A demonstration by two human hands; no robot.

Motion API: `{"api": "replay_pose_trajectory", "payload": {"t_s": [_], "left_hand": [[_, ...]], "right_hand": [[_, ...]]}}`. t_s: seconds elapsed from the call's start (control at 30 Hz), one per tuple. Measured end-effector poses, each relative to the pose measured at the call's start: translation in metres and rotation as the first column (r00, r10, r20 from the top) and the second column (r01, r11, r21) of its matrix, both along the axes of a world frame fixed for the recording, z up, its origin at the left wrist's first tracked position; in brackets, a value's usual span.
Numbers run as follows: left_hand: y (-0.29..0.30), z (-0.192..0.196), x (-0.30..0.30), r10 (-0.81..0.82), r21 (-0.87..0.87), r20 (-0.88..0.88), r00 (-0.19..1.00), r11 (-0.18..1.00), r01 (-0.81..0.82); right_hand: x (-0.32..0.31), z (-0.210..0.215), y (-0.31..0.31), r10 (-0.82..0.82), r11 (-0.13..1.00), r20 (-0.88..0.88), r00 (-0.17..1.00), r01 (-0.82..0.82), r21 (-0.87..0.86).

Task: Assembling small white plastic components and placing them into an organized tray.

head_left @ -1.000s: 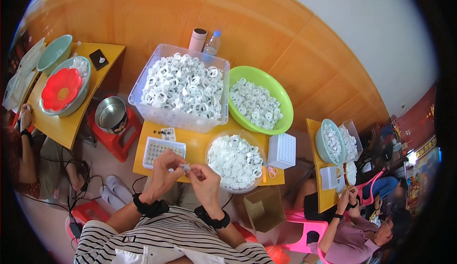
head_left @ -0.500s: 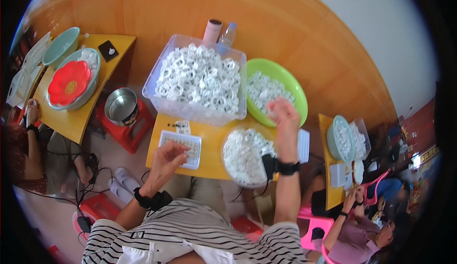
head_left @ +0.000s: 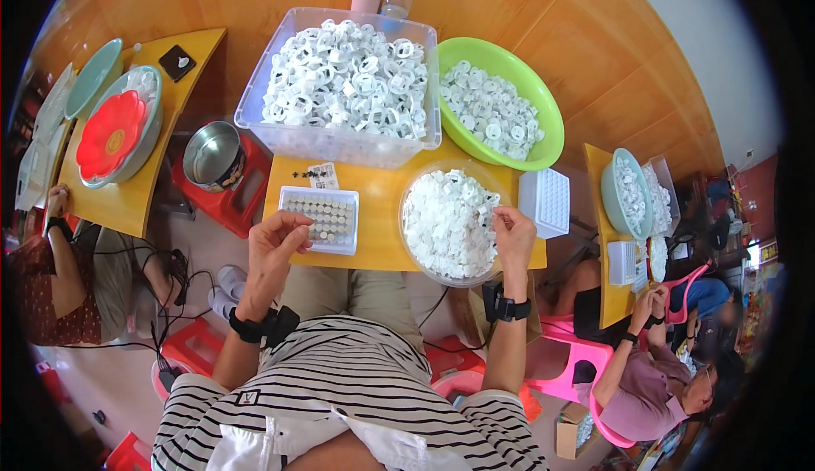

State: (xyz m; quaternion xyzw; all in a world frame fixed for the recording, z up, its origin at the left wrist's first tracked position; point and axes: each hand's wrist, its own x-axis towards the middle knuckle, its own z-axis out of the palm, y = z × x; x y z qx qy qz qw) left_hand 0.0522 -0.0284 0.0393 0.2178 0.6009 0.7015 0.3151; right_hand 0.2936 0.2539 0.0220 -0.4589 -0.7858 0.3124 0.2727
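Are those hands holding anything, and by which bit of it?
Can't tell: the left hand is near the tray, the right hand near the bowl, and anything pinched is too small to see.

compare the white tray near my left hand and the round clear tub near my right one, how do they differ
The white tray is rectangular, while the clear tub is round.
The white tray looks smaller than the clear tub.
The white tray holds small discs mostly in rows; the clear tub holds a loose heap of white pieces.
Both sit open-topped on the yellow table.
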Motion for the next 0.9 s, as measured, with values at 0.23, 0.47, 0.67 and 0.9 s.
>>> {"api": "replay_pose_trajectory", "payload": {"t_s": [0.23, 0.47, 0.67, 0.9], "left_hand": [[0.003, 0.005, 0.007, -0.018, -0.039, -0.001, 1.0, 0.999, 0.018], [0.001, 0.003, 0.016, -0.023, -0.045, 0.017, 1.0, 0.999, 0.024], [-0.003, -0.002, 0.015, -0.082, -0.011, 0.04, 0.996, 0.996, 0.083], [0.008, 0.017, 0.018, -0.215, 0.018, 0.228, 0.95, 0.976, 0.217]], "right_hand": [[-0.014, -0.003, -0.002, 0.096, 0.919, 0.229, 0.969, -0.175, 0.354], [-0.015, -0.005, 0.005, 0.174, 0.91, 0.368, 0.913, -0.292, 0.294], [-0.011, 0.004, -0.009, 0.169, 0.947, 0.244, 0.955, -0.226, 0.227], [-0.032, 0.049, -0.082, 0.245, 0.969, -0.172, 0.954, -0.234, 0.081]]}}
